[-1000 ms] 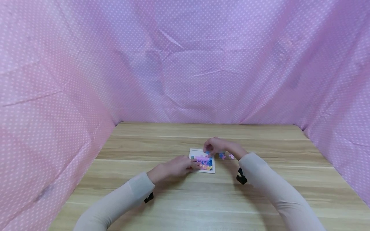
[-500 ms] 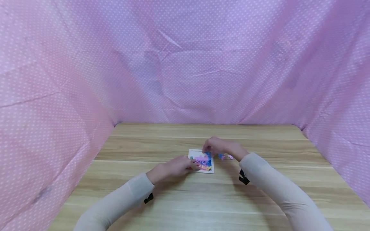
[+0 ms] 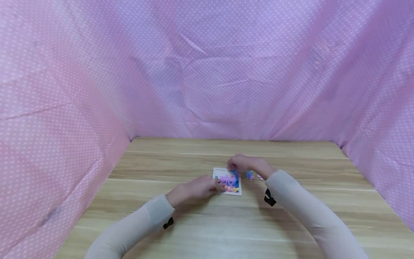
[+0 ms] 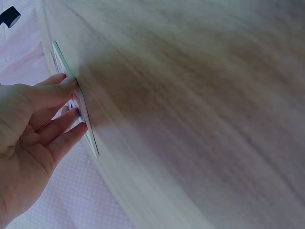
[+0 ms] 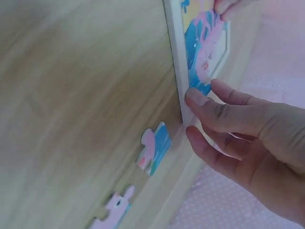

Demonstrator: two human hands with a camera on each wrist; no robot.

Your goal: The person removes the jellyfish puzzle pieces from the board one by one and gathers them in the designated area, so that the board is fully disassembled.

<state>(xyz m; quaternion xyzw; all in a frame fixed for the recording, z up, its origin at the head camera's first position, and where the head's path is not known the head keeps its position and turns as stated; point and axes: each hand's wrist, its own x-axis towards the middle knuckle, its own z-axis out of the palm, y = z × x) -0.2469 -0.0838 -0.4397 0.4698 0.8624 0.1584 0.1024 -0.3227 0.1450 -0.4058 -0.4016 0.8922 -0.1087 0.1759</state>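
A small jigsaw puzzle in a white tray [image 3: 218, 171] lies mid-table, its picture pink, blue and yellow. My left hand [image 3: 203, 186] holds the tray's near left side, thumb and fingertips at its rim in the left wrist view. At the far right corner, my right hand [image 3: 239, 163] pinches a blue puzzle piece [image 5: 202, 88] against the picture; the thumb covers part of it. A white area of the tray base [image 5: 220, 47] shows beside the pink figure. Just right of the tray lie a pink-and-blue piece [image 5: 156, 147] and a pink piece with an eye [image 5: 114, 210].
The wood-grain table [image 3: 207, 230] runs to a pink polka-dot cloth [image 3: 200, 90] hanging behind and at both sides. Black wrist straps [image 3: 269, 198] show under the pale sleeves [image 3: 139, 225].
My right hand has lowered the blue piece into the tray's far right corner and turned slightly there. My left hand stays on the tray. The loose pieces lie where they were.
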